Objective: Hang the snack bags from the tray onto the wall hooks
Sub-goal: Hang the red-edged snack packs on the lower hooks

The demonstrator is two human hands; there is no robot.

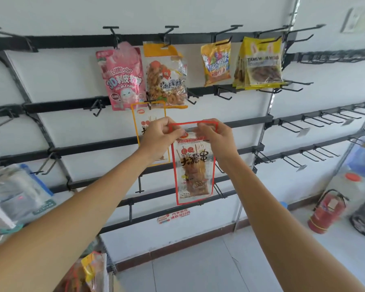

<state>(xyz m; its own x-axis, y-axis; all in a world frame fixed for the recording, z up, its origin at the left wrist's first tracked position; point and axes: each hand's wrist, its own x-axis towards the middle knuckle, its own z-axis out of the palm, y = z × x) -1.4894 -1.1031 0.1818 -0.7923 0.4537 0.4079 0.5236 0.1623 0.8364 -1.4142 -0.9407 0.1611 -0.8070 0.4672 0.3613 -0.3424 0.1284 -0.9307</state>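
Observation:
A clear snack bag with a red border [195,171] hangs in front of the wall rack, held up by both hands at its top edge. My left hand [159,137] pinches its top left corner and my right hand [214,137] pinches its top right corner. Just behind my left hand a similar bag with an orange border [140,116] hangs on a hook. On the top rail hang a pink candy bag [122,79], an orange-topped snack bag [167,76], a colourful yellow bag [216,62] and a bunch of yellow bags [261,64].
Black rails with several bare hooks [291,128] run across the white wall, most of them to the right. More bagged goods [19,190] hang at the left edge, and snack bags [91,270] lie at the bottom left. A red fire extinguisher [325,211] stands on the floor at the right.

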